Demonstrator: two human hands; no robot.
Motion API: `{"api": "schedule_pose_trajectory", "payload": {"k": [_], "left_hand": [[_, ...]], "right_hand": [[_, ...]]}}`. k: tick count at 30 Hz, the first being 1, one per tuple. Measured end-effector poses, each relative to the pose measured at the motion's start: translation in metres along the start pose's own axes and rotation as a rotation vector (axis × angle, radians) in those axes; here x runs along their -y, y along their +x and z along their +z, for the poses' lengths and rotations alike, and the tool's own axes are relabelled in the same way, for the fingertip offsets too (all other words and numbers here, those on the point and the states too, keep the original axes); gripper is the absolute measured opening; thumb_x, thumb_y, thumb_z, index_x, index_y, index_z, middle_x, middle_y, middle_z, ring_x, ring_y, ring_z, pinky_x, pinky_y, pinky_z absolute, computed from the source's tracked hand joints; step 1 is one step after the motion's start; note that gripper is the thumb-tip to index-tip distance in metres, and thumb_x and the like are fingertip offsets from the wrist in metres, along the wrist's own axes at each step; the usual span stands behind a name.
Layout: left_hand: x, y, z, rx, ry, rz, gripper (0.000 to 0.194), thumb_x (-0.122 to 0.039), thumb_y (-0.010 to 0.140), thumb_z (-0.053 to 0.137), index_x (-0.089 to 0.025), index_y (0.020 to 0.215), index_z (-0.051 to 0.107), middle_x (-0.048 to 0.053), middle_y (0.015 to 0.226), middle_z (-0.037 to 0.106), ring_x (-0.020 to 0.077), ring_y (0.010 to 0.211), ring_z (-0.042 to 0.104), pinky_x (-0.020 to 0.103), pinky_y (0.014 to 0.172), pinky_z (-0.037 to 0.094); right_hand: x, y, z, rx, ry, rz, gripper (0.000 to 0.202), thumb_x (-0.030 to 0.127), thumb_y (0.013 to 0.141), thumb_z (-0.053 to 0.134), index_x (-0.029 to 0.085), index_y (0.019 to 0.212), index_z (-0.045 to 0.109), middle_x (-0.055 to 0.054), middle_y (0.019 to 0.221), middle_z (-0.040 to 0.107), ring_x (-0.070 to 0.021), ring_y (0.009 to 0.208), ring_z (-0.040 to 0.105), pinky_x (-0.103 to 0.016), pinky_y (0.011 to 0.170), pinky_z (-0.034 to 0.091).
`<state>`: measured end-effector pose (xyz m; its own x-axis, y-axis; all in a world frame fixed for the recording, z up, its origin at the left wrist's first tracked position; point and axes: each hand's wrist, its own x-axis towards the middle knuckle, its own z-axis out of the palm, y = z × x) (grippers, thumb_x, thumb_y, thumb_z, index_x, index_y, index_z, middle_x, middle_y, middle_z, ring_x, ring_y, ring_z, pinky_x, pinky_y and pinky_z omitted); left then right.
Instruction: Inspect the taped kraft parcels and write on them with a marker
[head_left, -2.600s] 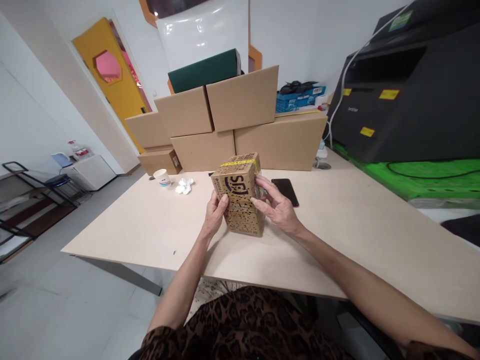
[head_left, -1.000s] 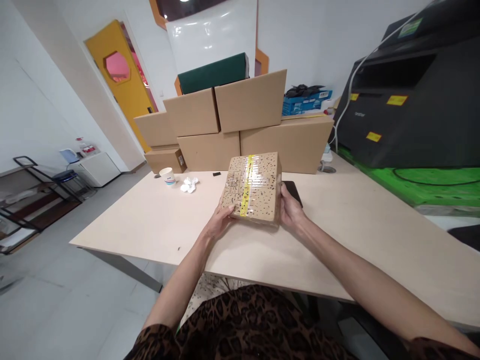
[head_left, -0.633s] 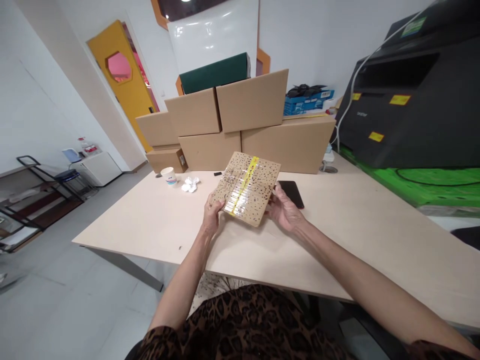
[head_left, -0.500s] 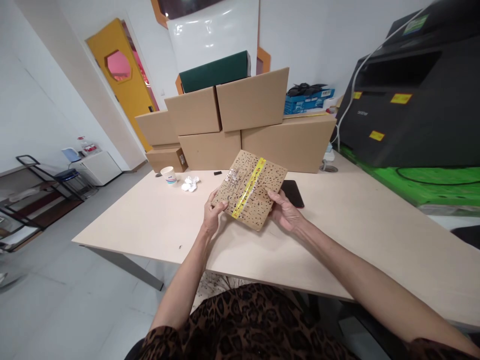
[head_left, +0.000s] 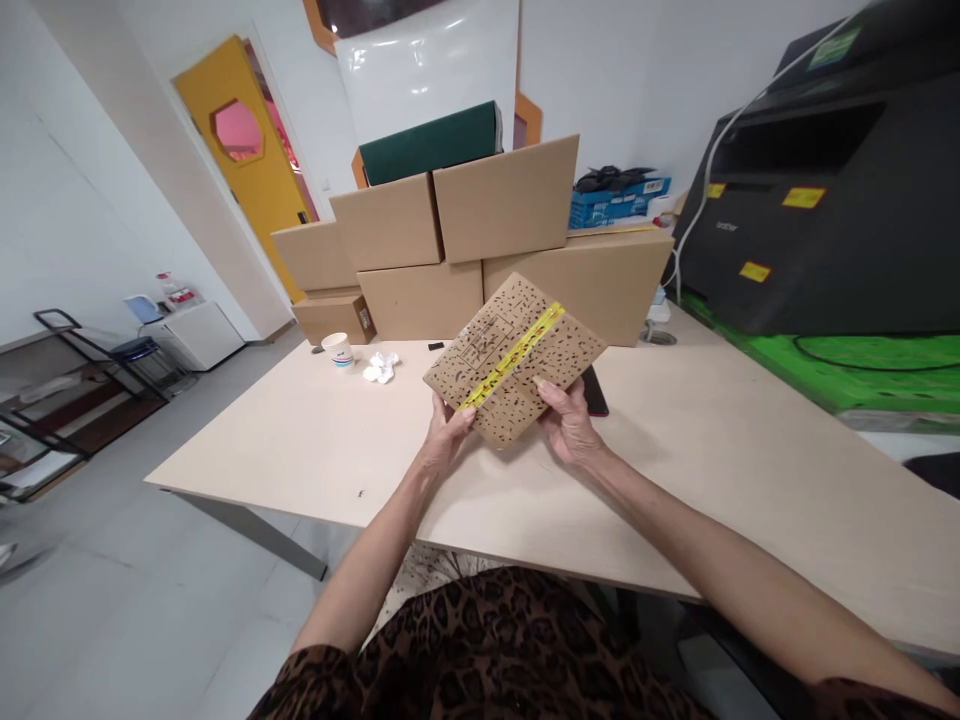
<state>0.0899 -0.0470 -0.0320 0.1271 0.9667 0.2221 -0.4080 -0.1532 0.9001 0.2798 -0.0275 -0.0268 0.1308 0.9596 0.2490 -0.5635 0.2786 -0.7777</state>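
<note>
A flat brown cardboard package [head_left: 487, 345], speckled with dark marks and crossed by a strip of yellow tape, is held tilted above the table [head_left: 285, 440]. My left hand [head_left: 448, 432] grips its lower left edge, thumb on the top face near the end of the tape. At the lower right edge, my right hand [head_left: 568, 418] is closed on the package with its thumb on top; the other fingers of both hands are mostly hidden underneath. Behind the package and right hand, a dark flat object with a reddish edge [head_left: 596, 392] lies partly covered on the table.
Several large cardboard boxes [head_left: 420, 300] are stacked along the table's far side, with a dark green box [head_left: 431, 145] on top. A paper cup [head_left: 339, 350], crumpled white tissue [head_left: 381, 368] and a small black piece [head_left: 436, 346] lie before them. A big black printer [head_left: 795, 230] stands right.
The package has turned clockwise and risen slightly towards the right. My left hand has shifted right along with it, while my right hand stays nearly in place. More of the dark flat object is covered.
</note>
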Motion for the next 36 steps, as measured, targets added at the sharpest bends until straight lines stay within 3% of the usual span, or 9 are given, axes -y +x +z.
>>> {"api": "schedule_pose_trajectory", "payload": {"k": [6,12,15,20,27,32,36], "left_hand": [[-0.007,0.003,-0.005,-0.082,0.044,0.135,0.1,-0.054,0.066,0.088,-0.027,0.15,0.043,0.014,0.158,0.053,0.0368,0.148,0.047,0.049,0.12,0.043],[-0.01,0.005,-0.013,-0.062,0.075,0.113,0.089,-0.062,0.075,0.082,-0.032,0.152,0.047,0.008,0.162,0.052,0.0366,0.148,0.05,0.047,0.113,0.05],[-0.007,0.008,-0.017,-0.087,0.09,0.103,0.088,-0.074,0.078,0.076,-0.034,0.152,0.05,0.007,0.163,0.052,0.0366,0.149,0.049,0.047,0.112,0.051],[-0.008,0.012,-0.022,-0.178,0.004,0.049,0.104,-0.097,0.071,0.059,-0.028,0.149,0.057,0.01,0.152,0.064,0.0391,0.151,0.047,0.053,0.12,0.045],[-0.016,0.008,-0.022,-0.129,-0.123,0.03,0.083,-0.086,0.089,0.05,-0.026,0.146,0.059,0.011,0.156,0.061,0.0363,0.158,0.039,0.055,0.128,0.035],[-0.016,0.008,-0.024,-0.092,-0.083,0.037,0.082,-0.086,0.086,0.056,-0.024,0.14,0.064,0.012,0.158,0.058,0.0403,0.156,0.041,0.056,0.126,0.039],[-0.017,0.009,-0.025,-0.08,-0.076,0.046,0.081,-0.084,0.085,0.06,-0.029,0.144,0.063,0.009,0.157,0.059,0.0391,0.155,0.043,0.054,0.123,0.044]], "right_hand": [[0.015,0.007,-0.008,0.051,0.024,0.051,0.067,0.049,0.064,0.09,0.041,0.123,0.06,0.002,0.139,0.066,-0.031,0.13,0.057,-0.052,0.096,0.059],[0.022,0.022,-0.024,-0.009,0.037,0.116,0.059,0.059,0.065,0.088,0.038,0.115,0.065,0.002,0.127,0.071,-0.0314,0.127,0.059,-0.053,0.094,0.06],[0.021,0.022,-0.025,-0.021,0.007,0.147,0.053,0.071,0.071,0.08,0.038,0.111,0.068,0.0,0.124,0.073,-0.0322,0.13,0.059,-0.05,0.093,0.062],[0.021,0.02,-0.025,-0.002,-0.068,0.154,0.056,0.081,0.077,0.069,0.036,0.109,0.07,-0.001,0.133,0.072,-0.0308,0.128,0.061,-0.041,0.082,0.064],[0.021,0.018,-0.027,0.098,-0.196,0.103,0.056,0.08,0.087,0.058,0.036,0.12,0.067,-0.003,0.124,0.076,-0.0275,0.106,0.071,-0.037,0.068,0.061],[0.022,0.021,-0.028,0.083,-0.206,0.101,0.054,0.077,0.085,0.064,0.035,0.117,0.066,-0.003,0.117,0.077,-0.0259,0.096,0.072,-0.034,0.059,0.057],[0.022,0.025,-0.028,0.086,-0.193,0.087,0.057,0.08,0.083,0.063,0.03,0.109,0.067,-0.006,0.111,0.078,-0.0281,0.1,0.072,-0.037,0.063,0.058]]}}
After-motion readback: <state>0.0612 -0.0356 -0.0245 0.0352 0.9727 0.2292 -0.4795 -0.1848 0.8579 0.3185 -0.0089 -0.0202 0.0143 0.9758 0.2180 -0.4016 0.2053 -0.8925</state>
